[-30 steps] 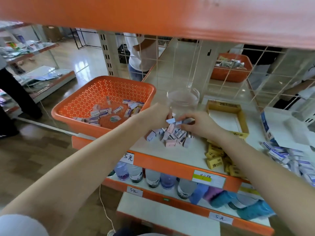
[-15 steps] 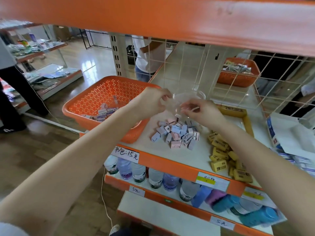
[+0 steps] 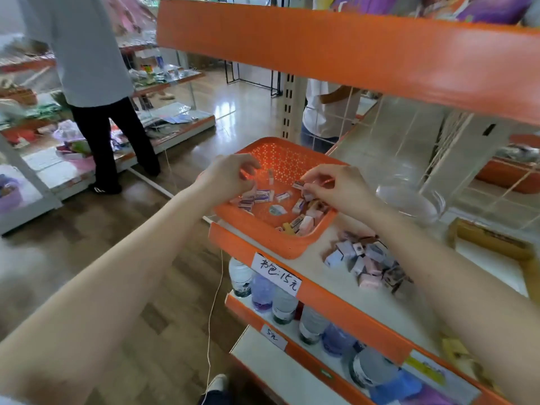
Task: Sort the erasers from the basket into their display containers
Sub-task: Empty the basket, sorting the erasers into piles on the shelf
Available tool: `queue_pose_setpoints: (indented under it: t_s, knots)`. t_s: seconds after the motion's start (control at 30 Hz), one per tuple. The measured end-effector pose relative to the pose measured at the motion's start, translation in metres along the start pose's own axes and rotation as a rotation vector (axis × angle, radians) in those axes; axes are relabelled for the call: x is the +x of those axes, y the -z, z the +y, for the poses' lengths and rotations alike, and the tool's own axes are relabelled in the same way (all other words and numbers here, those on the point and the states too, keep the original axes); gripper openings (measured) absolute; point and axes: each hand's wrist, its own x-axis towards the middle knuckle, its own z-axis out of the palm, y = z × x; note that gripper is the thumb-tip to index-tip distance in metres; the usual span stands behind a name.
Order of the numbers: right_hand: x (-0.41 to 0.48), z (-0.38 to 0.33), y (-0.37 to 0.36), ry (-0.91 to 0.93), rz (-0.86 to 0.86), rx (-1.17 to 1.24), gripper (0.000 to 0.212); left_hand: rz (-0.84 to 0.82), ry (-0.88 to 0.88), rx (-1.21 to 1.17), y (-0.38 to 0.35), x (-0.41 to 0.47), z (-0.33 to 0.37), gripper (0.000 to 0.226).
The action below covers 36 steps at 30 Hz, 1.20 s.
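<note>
The orange perforated basket (image 3: 271, 244) sits at the left end of the shelf with several small wrapped erasers (image 3: 263, 197) loose in it. Over its left side hovers my left hand (image 3: 228, 176), fingers loosely curled, with nothing visible in them. My right hand (image 3: 336, 188) is over the basket's right side and pinches one small eraser (image 3: 298, 185) at its fingertips. To the right of the basket, a pile of pink and lilac erasers (image 3: 365, 261) lies on the shelf. A clear round container (image 3: 409, 200) stands behind the pile.
A yellow cardboard box (image 3: 491, 238) lies at the right. The orange upper shelf (image 3: 350, 54) hangs low overhead, and a wire grid (image 3: 423, 135) backs the shelf. Bottles (image 3: 280, 302) fill the shelf below. A person (image 3: 96, 83) stands in the aisle to the left.
Both hands have moved left, away from the clear container and the pile, to over the basket. The right hand now pinches an eraser. The view has swung left.
</note>
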Motion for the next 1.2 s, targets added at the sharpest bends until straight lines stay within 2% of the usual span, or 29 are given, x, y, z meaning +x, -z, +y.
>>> queue_pose_setpoints:
  t_s: [0.13,0.3,0.47,0.6,0.7,0.87,1.07,1.2]
  knots:
    - [0.026,-0.011,-0.011,0.047,-0.069,-0.036,0.011,-0.029,0.013,0.008,0.005,-0.002,-0.015,0.034]
    - [0.053,-0.012,-0.022,0.022,-0.206,-0.09,0.022,-0.113,0.04,0.048,0.002,0.018,-0.025,0.037]
    - [0.078,-0.012,-0.037,0.018,-0.365,-0.242,0.027,-0.344,0.029,0.323,-0.019,0.041,-0.024,0.059]
    - [0.087,-0.011,-0.067,0.06,-0.482,-0.384,0.033,-0.506,0.089,0.385,-0.031,0.051,-0.029,0.065]
    - [0.091,-0.006,-0.08,0.088,-0.535,-0.476,0.031,-0.514,0.076,0.367,-0.032,0.055,-0.032,0.059]
    - [0.093,0.003,-0.076,0.017,-0.549,-0.384,0.018,-0.51,0.067,0.313,-0.035,0.056,-0.035,0.049]
    - [0.091,-0.001,-0.077,0.037,-0.619,-0.446,0.032,-0.451,0.05,0.239,-0.033,0.053,-0.033,0.054]
    - [0.092,0.003,-0.071,-0.036,-0.585,-0.513,0.027,-0.439,0.085,0.296,-0.033,0.052,-0.033,0.055]
